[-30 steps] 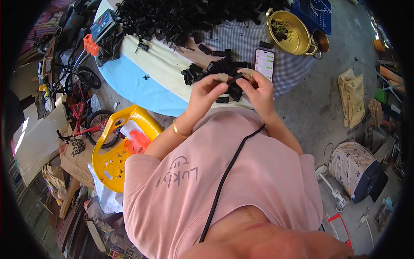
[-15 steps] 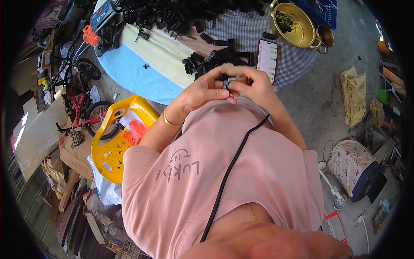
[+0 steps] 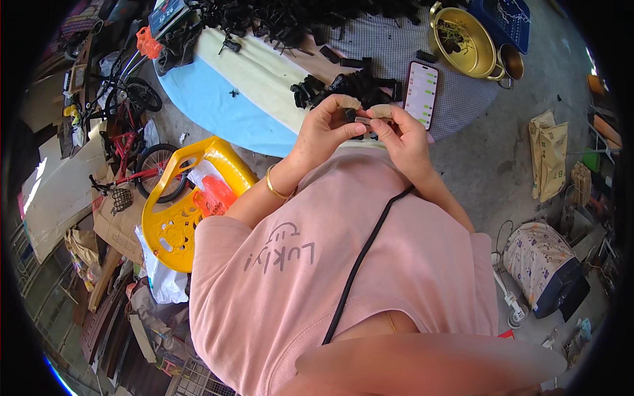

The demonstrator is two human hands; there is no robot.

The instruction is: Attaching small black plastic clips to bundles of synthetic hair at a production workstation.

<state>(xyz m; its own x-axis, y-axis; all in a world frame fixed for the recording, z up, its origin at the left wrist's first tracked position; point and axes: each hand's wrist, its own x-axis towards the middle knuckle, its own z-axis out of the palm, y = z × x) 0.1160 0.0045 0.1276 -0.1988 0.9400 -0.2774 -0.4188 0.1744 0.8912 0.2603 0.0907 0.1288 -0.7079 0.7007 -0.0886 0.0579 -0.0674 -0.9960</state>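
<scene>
Close to the table's near edge, my left hand [image 3: 325, 129] and my right hand [image 3: 401, 132] meet over a small black part [image 3: 351, 115] with a greyish piece by it. Both hands are closed, thumbs and fingers pinching; the part is too small and covered to name its kind. Beige wraps cover some fingertips. Just beyond my hands lies a small heap of black plastic pieces [image 3: 343, 86]. A much larger pile of black pieces [image 3: 277, 23] spreads along the table's far side.
The round table [image 3: 218, 99] has a striped and checked cloth. A phone with a lit screen [image 3: 421, 92] lies right of the heap. Past it stand a gold pot [image 3: 485, 56] and a blue basket [image 3: 518, 26]. A yellow chair [image 3: 168, 228] and red bicycle [image 3: 142, 175] are left.
My hands have drawn slightly apart, with the right hand's thumb and fingers now pinching opposite the left's. The whole view has shifted a little to the right.
</scene>
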